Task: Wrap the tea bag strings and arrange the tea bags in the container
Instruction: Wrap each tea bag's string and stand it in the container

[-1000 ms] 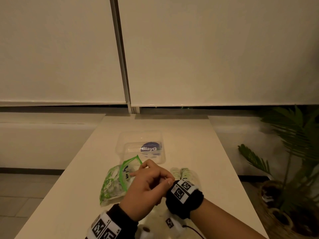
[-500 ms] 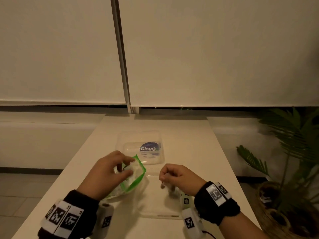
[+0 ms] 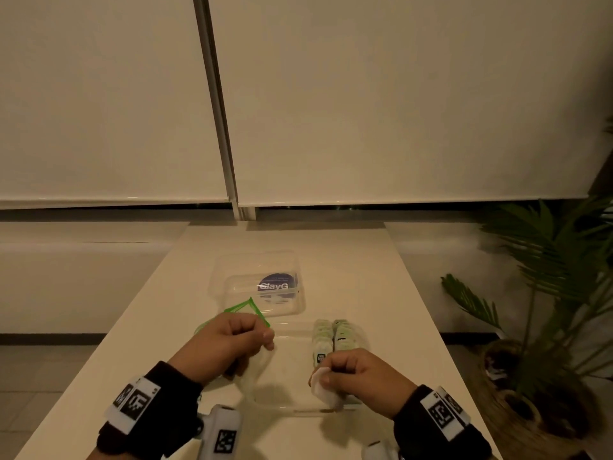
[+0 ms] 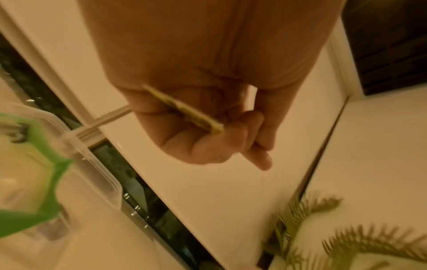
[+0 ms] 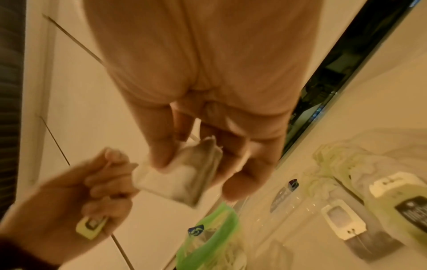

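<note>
Right hand (image 3: 361, 376) pinches a tea bag (image 5: 182, 175) between thumb and curled fingers (image 5: 161, 146), just above the near edge of a clear container (image 3: 285, 406) on the counter (image 3: 348, 260). Left hand (image 3: 229, 340) is closed on the bag's paper tag (image 5: 91, 227), held edge-on in the left wrist view, apart from the right hand, so the string presumably spans the gap; the string itself is too thin to make out. Wrapped tea bags (image 3: 335, 333) already stand in rows at the container's far right side. A green-rimmed zip pouch (image 3: 247, 308) lies behind the left hand, beside a second clear tub (image 3: 258, 283) bearing a blue label. Risks, as judged: too strong a pull on the tag could tear the string from the bag or split the paper; slack turns could slip off during placement; the working hand could knock over the upright rows.
</note>
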A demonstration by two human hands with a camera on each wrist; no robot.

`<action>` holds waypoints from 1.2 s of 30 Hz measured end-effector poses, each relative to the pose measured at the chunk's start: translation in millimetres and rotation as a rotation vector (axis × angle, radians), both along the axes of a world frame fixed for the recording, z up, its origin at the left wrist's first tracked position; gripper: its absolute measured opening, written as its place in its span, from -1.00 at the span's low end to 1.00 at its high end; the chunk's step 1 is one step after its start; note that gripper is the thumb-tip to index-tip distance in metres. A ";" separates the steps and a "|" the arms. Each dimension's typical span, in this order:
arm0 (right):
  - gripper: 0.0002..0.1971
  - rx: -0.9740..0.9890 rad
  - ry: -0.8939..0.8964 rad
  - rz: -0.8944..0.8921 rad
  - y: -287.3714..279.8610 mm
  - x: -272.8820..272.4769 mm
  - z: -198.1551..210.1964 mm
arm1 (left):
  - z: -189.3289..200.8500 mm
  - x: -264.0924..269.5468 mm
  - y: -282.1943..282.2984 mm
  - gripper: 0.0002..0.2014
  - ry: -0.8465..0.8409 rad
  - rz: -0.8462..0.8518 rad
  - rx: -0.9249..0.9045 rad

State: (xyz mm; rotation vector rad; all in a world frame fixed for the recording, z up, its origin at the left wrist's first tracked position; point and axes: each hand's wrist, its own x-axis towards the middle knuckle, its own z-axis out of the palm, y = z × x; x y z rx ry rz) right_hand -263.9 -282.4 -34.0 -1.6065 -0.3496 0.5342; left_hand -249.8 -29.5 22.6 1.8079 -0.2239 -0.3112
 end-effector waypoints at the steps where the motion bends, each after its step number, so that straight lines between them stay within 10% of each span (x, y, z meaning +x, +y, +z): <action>1: -0.84 -0.002 -0.016 -0.039 2.6 0.7 -0.9 | 1.3 -1.6 -5.3 -0.69 -0.018 0.011 -0.023; 10: -0.86 0.203 -0.029 -0.486 24.5 13.7 28.7 | -24.3 -35.3 -63.7 -0.87 0.057 -0.315 0.039; 20: -0.70 0.616 0.144 -0.285 20.5 3.9 41.8 | -55.8 -13.8 -60.5 -0.78 0.170 0.123 -0.156; 36: -0.80 -0.055 0.021 -0.368 25.9 -4.9 22.6 | -11.5 2.6 -52.0 -0.83 -0.271 0.091 -0.097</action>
